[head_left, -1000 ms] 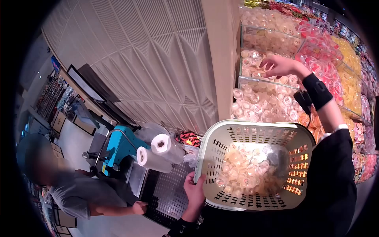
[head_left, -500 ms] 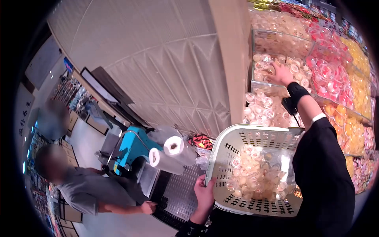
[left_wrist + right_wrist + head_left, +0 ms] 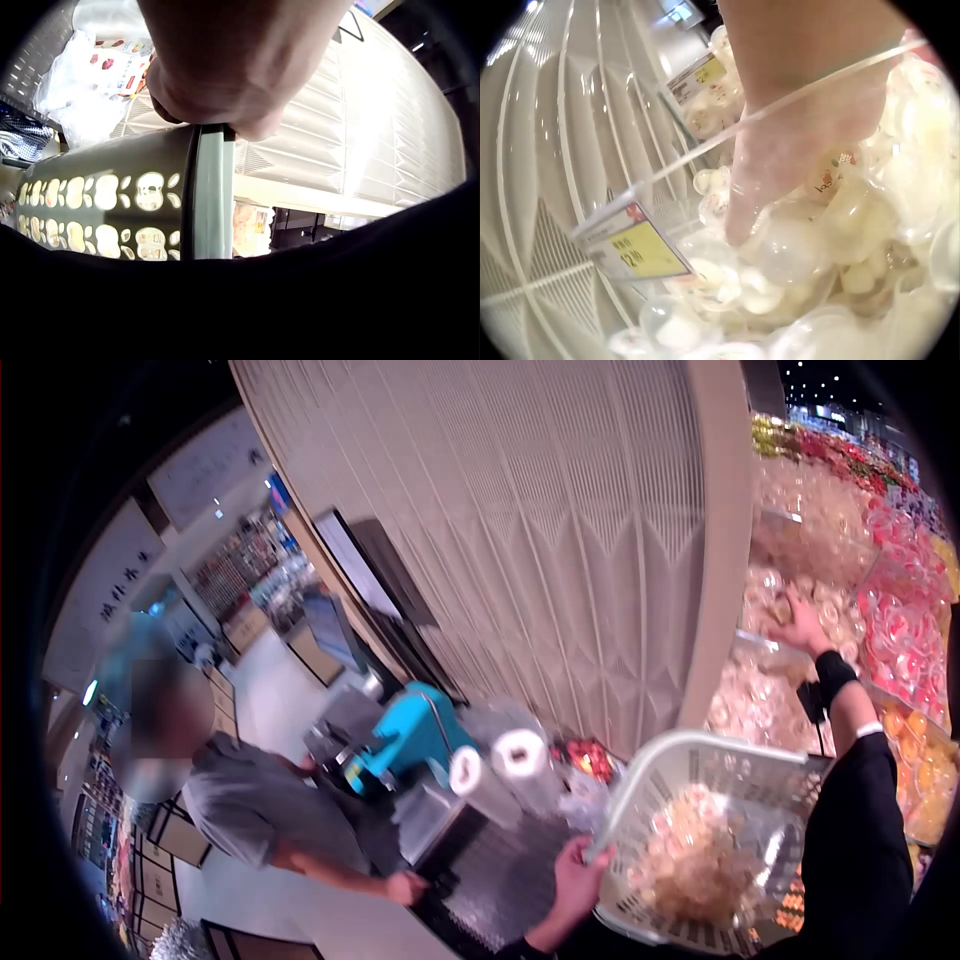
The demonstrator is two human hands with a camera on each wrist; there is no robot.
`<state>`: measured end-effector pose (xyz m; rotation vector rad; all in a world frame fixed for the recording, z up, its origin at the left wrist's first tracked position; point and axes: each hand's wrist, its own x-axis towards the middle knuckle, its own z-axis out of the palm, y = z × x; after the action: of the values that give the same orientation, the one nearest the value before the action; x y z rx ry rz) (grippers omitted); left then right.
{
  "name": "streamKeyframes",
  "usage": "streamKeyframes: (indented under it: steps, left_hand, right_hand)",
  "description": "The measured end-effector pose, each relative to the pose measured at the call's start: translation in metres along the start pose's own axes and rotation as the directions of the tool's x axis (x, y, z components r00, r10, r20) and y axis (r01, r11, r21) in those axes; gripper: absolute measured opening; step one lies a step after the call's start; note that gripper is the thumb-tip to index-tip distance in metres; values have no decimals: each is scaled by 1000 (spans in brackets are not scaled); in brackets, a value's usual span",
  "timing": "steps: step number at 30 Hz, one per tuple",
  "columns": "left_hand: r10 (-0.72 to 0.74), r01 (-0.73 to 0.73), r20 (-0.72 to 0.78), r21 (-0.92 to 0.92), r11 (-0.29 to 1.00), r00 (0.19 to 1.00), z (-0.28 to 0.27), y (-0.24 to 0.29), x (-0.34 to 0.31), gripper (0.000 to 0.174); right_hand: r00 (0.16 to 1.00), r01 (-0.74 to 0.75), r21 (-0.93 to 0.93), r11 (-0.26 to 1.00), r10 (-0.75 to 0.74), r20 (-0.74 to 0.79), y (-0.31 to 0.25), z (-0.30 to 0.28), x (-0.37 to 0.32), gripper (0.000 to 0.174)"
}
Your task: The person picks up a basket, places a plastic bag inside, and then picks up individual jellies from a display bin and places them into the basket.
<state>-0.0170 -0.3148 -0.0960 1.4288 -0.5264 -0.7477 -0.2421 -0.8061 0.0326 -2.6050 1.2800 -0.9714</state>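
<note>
My left hand (image 3: 578,880) grips the rim of a pale green plastic basket (image 3: 640,775), thumb over the edge. In the left wrist view the hand is at the rim, above a side wall (image 3: 67,161) with apple-shaped cutouts. Inside the basket lies a pile of small pale jelly cups (image 3: 690,850), with clear shiny plastic to their right. My right hand (image 3: 805,628) reaches into a clear bin of similar jelly cups (image 3: 845,605). In the right wrist view it is behind the bin's clear front panel, one finger (image 3: 742,217) pointing down among the cups; other fingertips are hidden.
A yellow price tag (image 3: 641,251) hangs on the panel. Pink packs (image 3: 900,630) and orange cups (image 3: 915,750) fill neighbouring bins. A ribbed wall panel (image 3: 560,560) rises left of them. On the counter are plastic bag rolls (image 3: 520,755) and a teal machine (image 3: 415,735); a person (image 3: 280,810) stands beyond.
The head view has swung left, so basket and bins sit further right. My right hand has lowered into the cups from hovering over the bin. My left hand keeps its grip on the basket.
</note>
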Motion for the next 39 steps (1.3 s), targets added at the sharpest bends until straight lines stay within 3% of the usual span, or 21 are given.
streamKeyframes:
  steps: [3,7,10,11,13,14,16,19,21,23,25,27,29,31,32,33,35,36,37,38,39]
  left_hand:
    - [-101,102,13,-136,985,995,3,2,0,26]
    - [-145,147,40,-62,987,989,6,21,-3,25]
    - [-115,116,20,-56,992,993,6,23,-7,23]
    - [-101,102,17,-61,993,995,6,24,-6,22]
    - [-103,103,8,-69,992,995,7,25,-6,21]
    - [-84,84,3,-84,993,996,9,24,-5,21]
    - [-60,60,2,-75,995,998,5,18,-4,20]
    - [-118,118,4,-128,985,993,11,32,-7,19]
    - [-120,117,-15,-153,981,993,10,28,-7,18]
    - [-115,114,4,-174,978,993,9,25,-7,20]
    - [-128,129,15,-172,977,992,10,26,-8,20]
    - [-136,135,1,-154,979,991,10,28,-7,20]
    - [-119,122,25,-132,984,993,11,27,-5,20]
    - [-82,82,2,-91,993,997,7,22,-4,20]
    - [-96,96,4,-121,988,995,8,24,-5,20]
    - [-87,89,25,-106,990,996,8,26,-5,20]
    - [-74,74,6,-85,994,997,7,27,-5,21]
    - [-67,68,14,-79,995,998,7,26,-5,21]
    - [-65,65,0,-85,994,998,8,25,-5,21]
    - [-66,64,-19,-91,994,998,8,24,-5,21]
    - [-63,60,-21,-96,994,998,7,24,-4,21]
  right_hand:
    - [990,-126,-88,988,131,50,-11,-5,-1,67]
    - [994,-55,125,991,43,97,-8,-11,-5,64]
    - [997,-16,304,952,-6,71,11,0,-1,57]
    - [999,36,285,958,-39,5,12,0,0,48]
    - [984,-175,458,871,164,62,5,0,1,44]
    - [983,-181,452,873,166,73,10,-2,2,44]
    - [959,-195,487,852,269,-87,13,0,4,42]
    - [983,-147,555,818,183,-9,25,-24,18,44]
    - [983,-183,599,779,132,128,-22,-78,9,47]
    - [985,-106,481,870,25,173,-59,-123,-2,48]
    - [925,-120,575,810,-119,362,-110,-160,-27,47]
    - [813,-202,543,815,-170,557,-149,-178,-58,49]
    - [570,-37,417,908,-324,755,-177,-180,-82,49]
    - [397,59,440,896,-425,813,-174,-173,-88,49]
    - [408,-66,408,911,-348,844,-172,-172,-84,44]
    - [448,-305,297,905,-139,883,-172,-173,-79,40]
    - [601,-335,332,882,-71,796,-150,-166,-55,39]
    - [713,-242,266,933,-15,701,-124,-152,-38,38]
    - [741,-218,161,963,56,669,-106,-139,-18,42]
    - [884,122,57,991,-134,448,-60,-106,1,56]
    - [914,158,-30,987,-135,384,-48,-83,15,63]
